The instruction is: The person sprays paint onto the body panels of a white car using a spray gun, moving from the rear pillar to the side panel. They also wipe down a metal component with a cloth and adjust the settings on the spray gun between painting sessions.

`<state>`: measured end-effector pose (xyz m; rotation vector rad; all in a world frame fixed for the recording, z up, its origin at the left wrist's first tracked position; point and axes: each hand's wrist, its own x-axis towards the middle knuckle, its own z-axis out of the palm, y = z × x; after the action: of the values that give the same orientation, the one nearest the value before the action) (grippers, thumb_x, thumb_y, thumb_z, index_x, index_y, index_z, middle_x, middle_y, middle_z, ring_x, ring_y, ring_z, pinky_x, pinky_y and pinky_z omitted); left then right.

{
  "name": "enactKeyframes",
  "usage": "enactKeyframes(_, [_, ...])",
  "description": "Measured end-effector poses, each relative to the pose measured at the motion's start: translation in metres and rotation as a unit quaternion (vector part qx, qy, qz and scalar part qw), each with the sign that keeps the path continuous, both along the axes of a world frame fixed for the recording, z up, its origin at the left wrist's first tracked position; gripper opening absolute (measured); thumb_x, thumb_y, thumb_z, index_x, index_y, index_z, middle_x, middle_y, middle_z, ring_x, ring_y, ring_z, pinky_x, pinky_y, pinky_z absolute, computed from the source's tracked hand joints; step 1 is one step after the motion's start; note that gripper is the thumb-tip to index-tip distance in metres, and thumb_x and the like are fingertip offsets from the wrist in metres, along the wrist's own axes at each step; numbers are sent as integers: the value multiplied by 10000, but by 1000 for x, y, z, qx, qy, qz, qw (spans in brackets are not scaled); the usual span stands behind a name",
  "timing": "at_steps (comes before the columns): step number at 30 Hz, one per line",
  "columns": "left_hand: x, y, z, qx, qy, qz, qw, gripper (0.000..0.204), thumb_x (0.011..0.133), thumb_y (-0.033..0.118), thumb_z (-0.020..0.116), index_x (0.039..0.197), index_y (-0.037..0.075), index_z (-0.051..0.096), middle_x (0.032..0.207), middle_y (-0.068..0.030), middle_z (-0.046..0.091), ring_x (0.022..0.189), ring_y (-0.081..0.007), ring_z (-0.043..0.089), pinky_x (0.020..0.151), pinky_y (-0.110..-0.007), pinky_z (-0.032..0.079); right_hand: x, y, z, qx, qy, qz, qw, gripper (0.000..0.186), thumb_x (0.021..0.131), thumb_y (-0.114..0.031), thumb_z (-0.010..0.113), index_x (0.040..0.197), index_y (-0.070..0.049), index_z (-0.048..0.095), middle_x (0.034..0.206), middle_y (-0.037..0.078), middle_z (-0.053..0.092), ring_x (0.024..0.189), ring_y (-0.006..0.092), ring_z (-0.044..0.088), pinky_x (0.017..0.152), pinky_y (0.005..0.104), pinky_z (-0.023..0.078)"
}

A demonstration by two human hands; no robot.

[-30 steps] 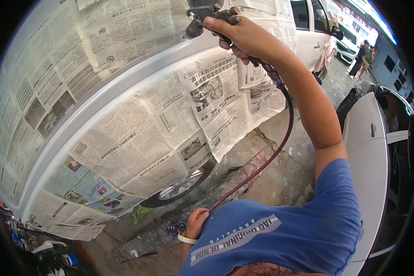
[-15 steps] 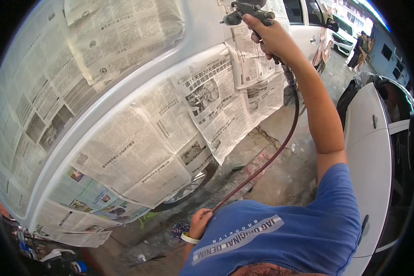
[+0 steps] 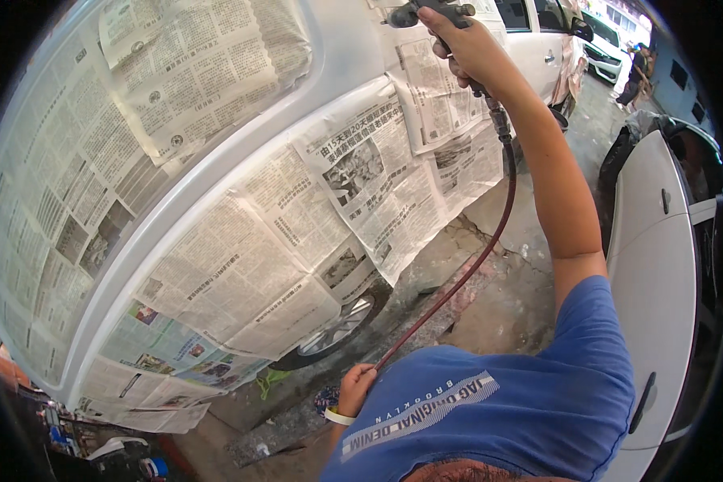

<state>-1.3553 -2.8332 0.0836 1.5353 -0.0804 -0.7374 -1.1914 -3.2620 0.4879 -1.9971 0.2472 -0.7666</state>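
Observation:
My right hand [image 3: 474, 56] is raised, gripping a dark spray gun [image 3: 430, 14] with its nozzle toward the white vehicle. A dark red hose [image 3: 478, 265] drops from the gun's coupling [image 3: 500, 120] and runs down to my left hand [image 3: 355, 388], which is closed on it low beside my body. Newspaper sheets [image 3: 233, 265] cover much of the white vehicle panel [image 3: 345, 48], leaving a pale curved band [image 3: 136, 225] uncovered between them.
A wheel [image 3: 337, 329] shows below the sheets, over a cracked concrete floor [image 3: 514, 289]. Another white car [image 3: 643, 289] stands at my right. Farther back are a white car [image 3: 606, 52], people [image 3: 635, 76] and a blue wall [image 3: 675, 72]. Assorted items [image 3: 120, 450] lie at lower left.
My right hand and the spray gun moved rightward along the panel and a little up from a second ago. The hose shifted with them; my left hand stayed on it.

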Motion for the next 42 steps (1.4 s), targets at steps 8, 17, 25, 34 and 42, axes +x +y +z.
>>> enactKeyframes(8, [20, -25, -20, 36, -52, -44, 997, 335, 1035, 322, 530, 1083, 24, 675, 750, 40, 537, 670, -66, 468, 611, -236, 373, -29, 59, 35, -37, 62, 9, 997, 533, 991, -556, 525, 907, -34, 595, 657, 7, 518, 444, 111, 476, 374, 272, 378])
enactKeyframes(17, [53, -71, -27, 67, -65, -155, 984, 372, 1044, 352, 500, 1030, 42, 705, 694, 37, 489, 626, -78, 433, 586, -248, 361, -7, 8, 32, -32, 5, -39, 999, 568, 975, -576, 534, 940, -15, 618, 694, 38, 532, 420, 135, 460, 353, 305, 382])
enactKeyframes(25, [63, -72, -36, 26, -10, -198, 980, 364, 1062, 337, 470, 1109, 35, 669, 726, 25, 499, 663, -97, 465, 612, -267, 386, -5, 0, 34, 3, -38, -22, 999, 570, 968, -590, 537, 927, -25, 608, 675, 43, 514, 389, 137, 431, 357, 301, 380])
enactKeyframes(34, [186, -242, 180, -337, -180, -125, 916, 530, 1086, 440, 354, 1382, 18, 477, 1335, -103, 555, 1216, -254, 551, 1060, -443, 437, -14, 42, 59, -2, 31, 44, 999, 551, 969, -591, 536, 852, -53, 555, 583, 7, 449, 375, 115, 403, 358, 300, 370])
enactKeyframes(42, [222, -371, 325, -536, -25, -101, 838, 491, 1076, 450, 345, 1213, 8, 508, 1168, -156, 573, 1104, -292, 572, 1014, -461, 457, 3, 9, 56, -16, -37, 3, 999, 525, 967, -556, 569, 940, -34, 610, 667, 15, 505, 427, 108, 420, 393, 300, 359])
